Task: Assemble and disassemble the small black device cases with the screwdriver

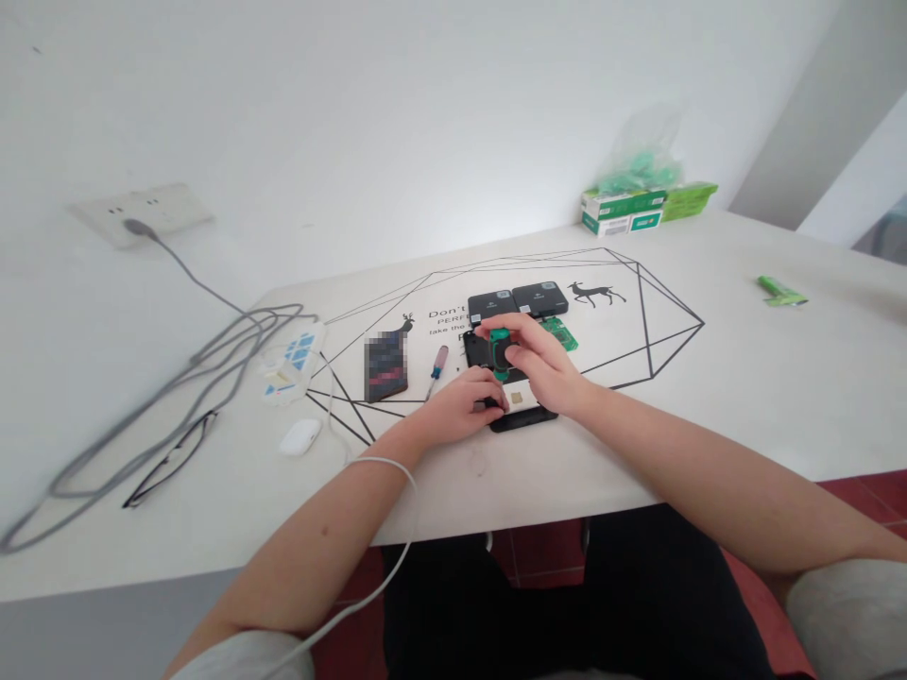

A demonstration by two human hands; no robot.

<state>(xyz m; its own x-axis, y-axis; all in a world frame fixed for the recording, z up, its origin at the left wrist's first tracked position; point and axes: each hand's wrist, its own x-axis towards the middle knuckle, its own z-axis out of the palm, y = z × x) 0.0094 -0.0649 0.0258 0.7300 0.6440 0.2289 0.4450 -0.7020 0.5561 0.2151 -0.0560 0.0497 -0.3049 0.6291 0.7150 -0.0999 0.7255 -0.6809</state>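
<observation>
My right hand [542, 359] is closed round the upper part of a green-and-black screwdriver [501, 354], which stands upright; its tip is hidden behind my left fingers. My left hand [471, 401] has its fingers curled at the left edge of an open black case [524, 422], touching it. A pale part with a small tan square [517, 398] shows inside that case. Just beyond my right hand lies a green circuit board [561, 333]. Two black boxes [539, 298] with labels sit side by side behind my hands, and more black casing [478, 349] lies between.
Left of my hands lie a small screwdriver [439, 364], a blurred-out phone-like slab [386, 366], a white earphone case [300, 436], a power strip [294, 364] with grey cable, and glasses [170, 460]. Green-and-white boxes [624, 212] stand by the wall; a green object [781, 291] lies right.
</observation>
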